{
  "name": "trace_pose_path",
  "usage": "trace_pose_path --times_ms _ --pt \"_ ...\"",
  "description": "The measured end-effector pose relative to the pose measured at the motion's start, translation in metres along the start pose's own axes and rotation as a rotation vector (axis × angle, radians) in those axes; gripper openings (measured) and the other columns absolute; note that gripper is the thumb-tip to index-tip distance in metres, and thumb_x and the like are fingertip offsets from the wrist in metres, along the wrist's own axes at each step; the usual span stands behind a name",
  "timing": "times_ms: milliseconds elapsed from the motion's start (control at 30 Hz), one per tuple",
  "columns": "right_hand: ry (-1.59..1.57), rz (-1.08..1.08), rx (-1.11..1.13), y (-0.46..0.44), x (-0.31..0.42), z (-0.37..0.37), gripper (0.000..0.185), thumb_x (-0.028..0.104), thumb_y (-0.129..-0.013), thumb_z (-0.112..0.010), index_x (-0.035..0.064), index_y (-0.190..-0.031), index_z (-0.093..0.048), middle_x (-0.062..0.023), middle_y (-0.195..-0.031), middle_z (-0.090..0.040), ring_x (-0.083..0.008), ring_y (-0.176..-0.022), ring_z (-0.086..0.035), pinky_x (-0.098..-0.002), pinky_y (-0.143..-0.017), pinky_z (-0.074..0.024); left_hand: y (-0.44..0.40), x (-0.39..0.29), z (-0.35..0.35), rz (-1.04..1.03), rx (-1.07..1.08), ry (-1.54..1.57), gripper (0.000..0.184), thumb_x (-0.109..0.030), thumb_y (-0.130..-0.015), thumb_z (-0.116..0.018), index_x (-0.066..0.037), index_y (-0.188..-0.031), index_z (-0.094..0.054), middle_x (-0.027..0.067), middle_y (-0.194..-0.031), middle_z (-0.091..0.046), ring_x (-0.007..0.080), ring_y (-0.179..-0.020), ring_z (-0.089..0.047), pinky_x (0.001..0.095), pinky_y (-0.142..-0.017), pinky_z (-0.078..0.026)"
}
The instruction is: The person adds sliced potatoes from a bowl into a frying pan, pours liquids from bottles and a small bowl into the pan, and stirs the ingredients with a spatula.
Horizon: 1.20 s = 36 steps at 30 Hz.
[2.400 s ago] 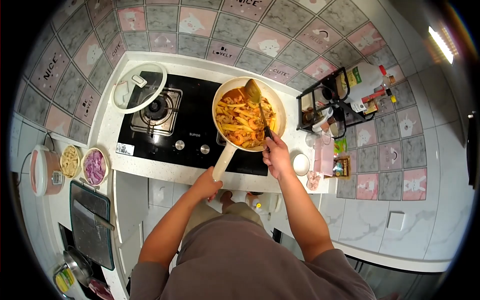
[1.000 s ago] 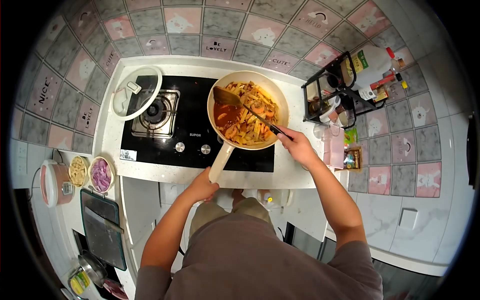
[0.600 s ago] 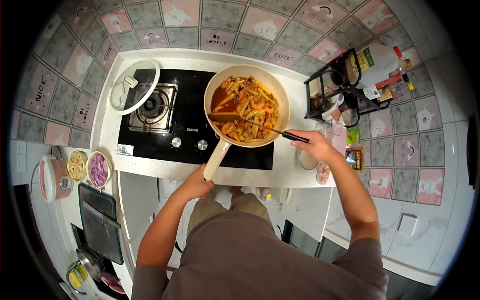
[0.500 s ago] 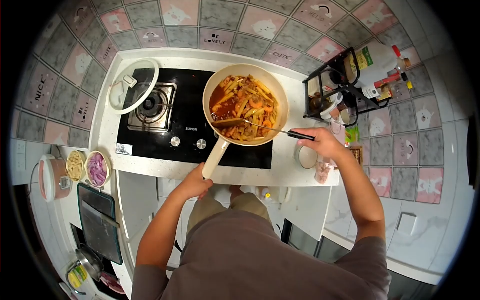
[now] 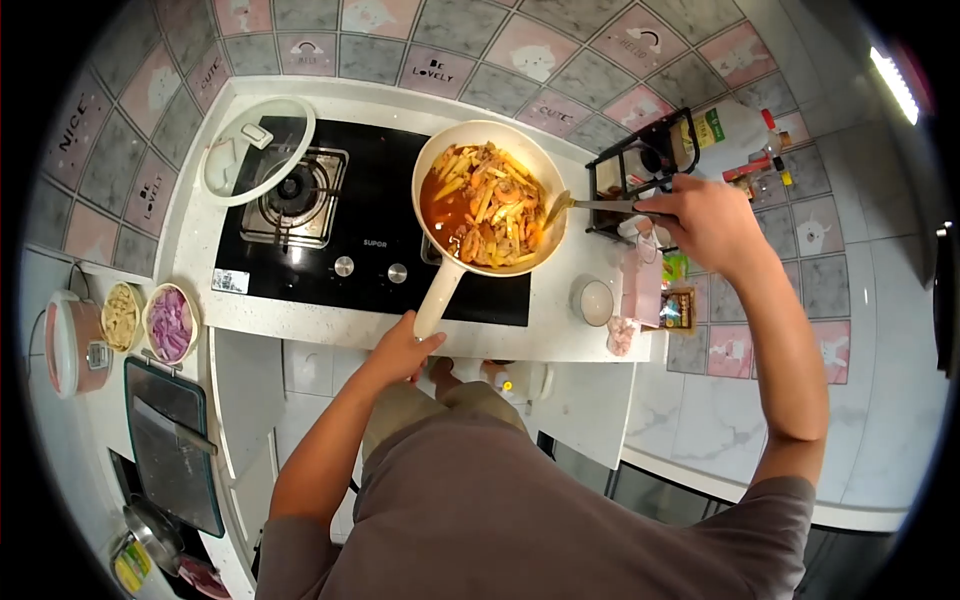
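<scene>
My left hand (image 5: 403, 350) is wrapped round the cream handle of a deep frying pan (image 5: 438, 302), which sits over the right side of the black gas hob. Inside the pan, strips and chunks of food (image 5: 492, 205) lie in reddish-brown sauce, heaped toward the right with sauce pooled at the left. My right hand (image 5: 708, 222) grips the dark handle of a spatula (image 5: 605, 205), out to the right of the pan. The spatula's blade is at the pan's right inner wall, beside the food.
A glass lid (image 5: 257, 150) lies by the left burner (image 5: 292, 190). Right of the hob are a small bowl (image 5: 593, 302) and a black rack (image 5: 640, 165) with bottles. At left stand a bowl of sliced purple onion (image 5: 170, 325) and a cutting board (image 5: 175, 455) with a knife.
My right hand has moved up and right, drawing the spatula from the pan's lower left to its right wall. The food is heaped differently. My left hand stays on the handle; the view shifts slightly.
</scene>
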State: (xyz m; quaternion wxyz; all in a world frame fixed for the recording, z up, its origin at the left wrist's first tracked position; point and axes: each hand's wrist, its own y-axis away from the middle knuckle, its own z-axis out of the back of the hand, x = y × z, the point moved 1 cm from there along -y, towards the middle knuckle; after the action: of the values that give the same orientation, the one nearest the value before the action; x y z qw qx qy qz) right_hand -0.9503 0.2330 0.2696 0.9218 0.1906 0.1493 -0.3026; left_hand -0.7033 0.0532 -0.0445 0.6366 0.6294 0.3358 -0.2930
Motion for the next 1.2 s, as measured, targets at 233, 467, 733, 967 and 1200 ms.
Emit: trace_pose_path --times_ms 233,467,733,967,1200 --pt "0.216 0.088 0.221 -0.060 0.042 0.036 0.026 0.017 -0.077 -0.066 0.0218 -0.101 -0.076 -0.0054 -0.094 -0.071 -0.0267 -0.095 -0.066 -0.0396 -0.078 -0.0540 -0.008 0.016 -0.005 -0.069 0.020 0.241 0.031 -0.028 -0.096 -0.061 -0.004 -0.105 -0.043 0.0052 -0.063 -0.051 0.0144 -0.042 -0.052 0.0315 -0.038 -0.043" --pt "0.174 0.126 0.379 -0.097 0.054 0.028 0.028 0.018 -0.075 -0.074 0.0208 -0.103 -0.076 -0.0079 -0.096 -0.072 -0.0278 -0.098 -0.066 -0.0396 -0.083 -0.0535 -0.006 0.012 -0.006 -0.066 -0.030 0.197 0.030 -0.026 -0.096 -0.061 -0.001 -0.103 -0.045 0.0059 -0.063 -0.053 0.0156 -0.041 -0.052 0.0323 -0.037 -0.042" --pt "0.124 0.126 0.344 -0.106 0.042 -0.009 0.030 0.021 -0.079 -0.072 0.0250 -0.109 -0.073 -0.0074 -0.101 -0.071 -0.0269 -0.102 -0.065 -0.0399 -0.086 -0.0533 -0.009 0.016 -0.006 -0.072 -0.014 0.210 0.031 -0.026 -0.094 -0.063 -0.001 -0.101 -0.047 0.0073 -0.062 -0.054 0.0162 -0.042 -0.053 0.0328 -0.038 -0.043" --pt "0.173 0.125 0.227 -0.095 0.011 0.034 0.029 0.024 -0.078 -0.070 0.0235 -0.107 -0.074 -0.0075 -0.099 -0.072 -0.0281 -0.098 -0.066 -0.0415 -0.085 -0.0528 -0.009 0.016 -0.004 -0.065 -0.006 0.202 0.032 -0.027 -0.094 -0.063 0.000 -0.104 -0.047 0.0085 -0.064 -0.056 0.0166 -0.044 -0.054 0.0335 -0.040 -0.043" --pt "0.105 0.192 0.358 -0.109 0.020 0.044 0.024 0.018 -0.077 -0.072 0.0169 -0.100 -0.076 -0.0106 -0.096 -0.072 -0.0307 -0.094 -0.066 -0.0417 -0.083 -0.0513 -0.006 0.014 -0.004 -0.065 -0.006 0.235 0.033 -0.027 -0.094 -0.062 0.000 -0.105 -0.048 0.0089 -0.065 -0.057 0.0168 -0.044 -0.054 0.0335 -0.040 -0.043"
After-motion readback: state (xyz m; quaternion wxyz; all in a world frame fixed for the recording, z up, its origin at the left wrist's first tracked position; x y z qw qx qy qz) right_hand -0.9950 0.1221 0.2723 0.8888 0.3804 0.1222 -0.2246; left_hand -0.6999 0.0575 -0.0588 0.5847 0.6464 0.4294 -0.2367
